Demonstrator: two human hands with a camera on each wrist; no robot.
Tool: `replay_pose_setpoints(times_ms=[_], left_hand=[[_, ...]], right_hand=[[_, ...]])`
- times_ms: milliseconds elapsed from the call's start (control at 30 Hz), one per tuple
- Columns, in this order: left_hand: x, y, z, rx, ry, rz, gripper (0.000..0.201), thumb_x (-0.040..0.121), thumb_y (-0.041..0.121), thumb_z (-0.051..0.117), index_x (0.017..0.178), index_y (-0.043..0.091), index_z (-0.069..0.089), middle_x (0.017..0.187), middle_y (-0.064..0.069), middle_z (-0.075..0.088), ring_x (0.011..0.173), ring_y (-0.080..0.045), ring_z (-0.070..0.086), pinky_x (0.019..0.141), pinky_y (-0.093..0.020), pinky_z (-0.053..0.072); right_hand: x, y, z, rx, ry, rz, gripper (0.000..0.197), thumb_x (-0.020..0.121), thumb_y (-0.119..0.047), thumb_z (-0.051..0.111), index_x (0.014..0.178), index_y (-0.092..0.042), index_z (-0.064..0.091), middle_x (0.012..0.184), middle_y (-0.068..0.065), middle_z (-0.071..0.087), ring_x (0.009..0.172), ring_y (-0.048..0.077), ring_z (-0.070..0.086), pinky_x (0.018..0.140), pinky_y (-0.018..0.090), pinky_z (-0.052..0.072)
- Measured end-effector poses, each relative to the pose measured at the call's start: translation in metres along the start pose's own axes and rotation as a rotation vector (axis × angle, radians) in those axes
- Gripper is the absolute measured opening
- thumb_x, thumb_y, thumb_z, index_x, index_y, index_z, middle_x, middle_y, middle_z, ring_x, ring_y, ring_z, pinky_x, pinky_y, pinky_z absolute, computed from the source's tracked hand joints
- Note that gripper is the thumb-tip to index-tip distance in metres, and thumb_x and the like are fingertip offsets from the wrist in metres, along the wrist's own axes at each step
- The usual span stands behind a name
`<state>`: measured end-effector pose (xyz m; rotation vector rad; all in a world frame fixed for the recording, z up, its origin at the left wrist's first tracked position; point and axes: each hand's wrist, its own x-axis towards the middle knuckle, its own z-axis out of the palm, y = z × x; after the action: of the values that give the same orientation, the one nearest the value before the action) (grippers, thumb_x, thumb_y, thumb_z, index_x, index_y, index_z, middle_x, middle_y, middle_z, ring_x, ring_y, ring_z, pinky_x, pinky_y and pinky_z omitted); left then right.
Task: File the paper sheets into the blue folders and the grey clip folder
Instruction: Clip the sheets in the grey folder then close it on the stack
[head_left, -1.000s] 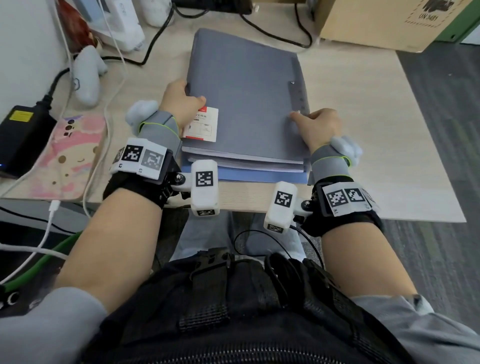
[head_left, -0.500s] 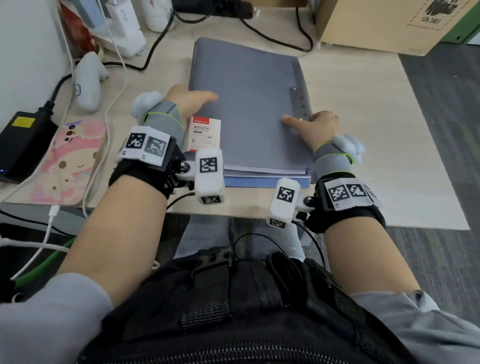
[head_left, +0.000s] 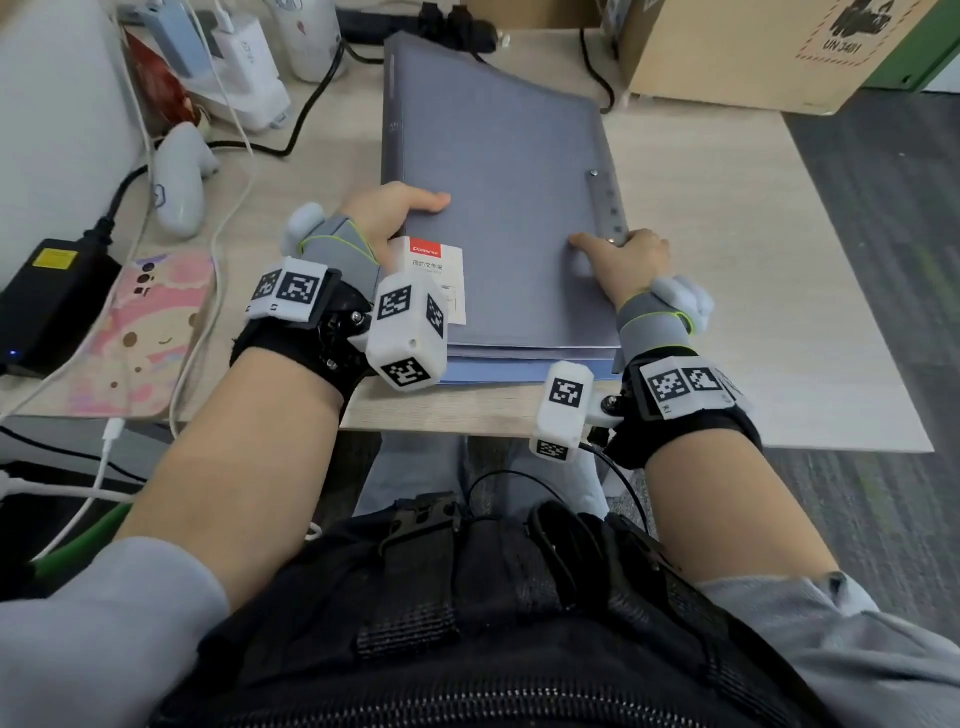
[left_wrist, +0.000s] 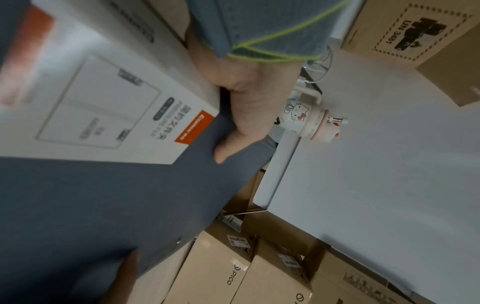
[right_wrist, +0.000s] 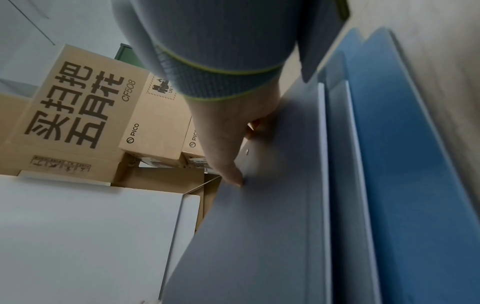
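The grey clip folder (head_left: 498, 197) lies on top of a stack on the desk, with a white and red label (head_left: 436, 275) on its near left. Blue folders (head_left: 493, 371) show under its near edge. My left hand (head_left: 395, 213) grips the folder's left edge, thumb on the cover. My right hand (head_left: 623, 254) grips the right edge by the metal clip strip, thumb on top. The left wrist view has my left hand (left_wrist: 246, 102) curled round the grey cover (left_wrist: 103, 205). In the right wrist view my right hand (right_wrist: 233, 127) holds the grey folder (right_wrist: 259, 226) above white sheet edges (right_wrist: 322, 144) and the blue folders (right_wrist: 402, 164).
A cardboard box (head_left: 753, 47) stands at the back right. On the left lie a black power adapter (head_left: 52, 291), a pink cartoon pad (head_left: 145, 332), a white controller (head_left: 179, 176) and cables. Bare desk (head_left: 727, 260) lies right of the stack; its front edge is near my wrists.
Both hands have slid further along the folder's side edges, away from me. The folder's far left corner now looks raised and skewed.
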<state>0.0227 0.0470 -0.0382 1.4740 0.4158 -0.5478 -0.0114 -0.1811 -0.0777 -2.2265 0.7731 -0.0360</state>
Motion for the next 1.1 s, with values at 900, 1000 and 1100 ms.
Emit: replay_pose_setpoints(times_ms=[900, 1000, 1100], left_hand=[[-0.028, 0.018, -0.005, 0.076, -0.011, 0.859, 0.079, 0.058, -0.01, 0.072, 0.124, 0.011, 0.033, 0.121, 0.001, 0.057, 0.116, -0.014, 0.055, 0.104, -0.031, 0.046], [-0.03, 0.014, -0.008, 0.053, -0.06, 0.849, 0.082, 0.058, 0.002, 0.078, 0.127, 0.011, 0.035, 0.127, -0.006, 0.055, 0.12, -0.017, 0.055, 0.103, -0.032, 0.047], [-0.032, 0.009, -0.007, -0.008, -0.035, 0.801, 0.082, 0.059, 0.015, 0.079, 0.13, 0.008, 0.039, 0.123, -0.002, 0.059, 0.114, -0.012, 0.06, 0.097, -0.026, 0.049]], right_hand=[[-0.029, -0.031, -0.047, 0.891, 0.176, -0.541, 0.042, 0.073, -0.022, 0.078, 0.105, -0.018, 0.051, 0.099, -0.008, 0.063, 0.095, 0.004, 0.063, 0.086, 0.018, 0.047], [-0.032, -0.024, -0.044, 0.895, 0.146, -0.518, 0.041, 0.07, -0.026, 0.079, 0.097, -0.015, 0.05, 0.088, -0.012, 0.058, 0.08, -0.002, 0.057, 0.078, 0.016, 0.046], [-0.033, -0.014, -0.041, 0.924, 0.122, -0.503, 0.051, 0.07, -0.026, 0.078, 0.105, -0.008, 0.046, 0.095, -0.003, 0.061, 0.087, 0.005, 0.061, 0.08, 0.019, 0.048]])
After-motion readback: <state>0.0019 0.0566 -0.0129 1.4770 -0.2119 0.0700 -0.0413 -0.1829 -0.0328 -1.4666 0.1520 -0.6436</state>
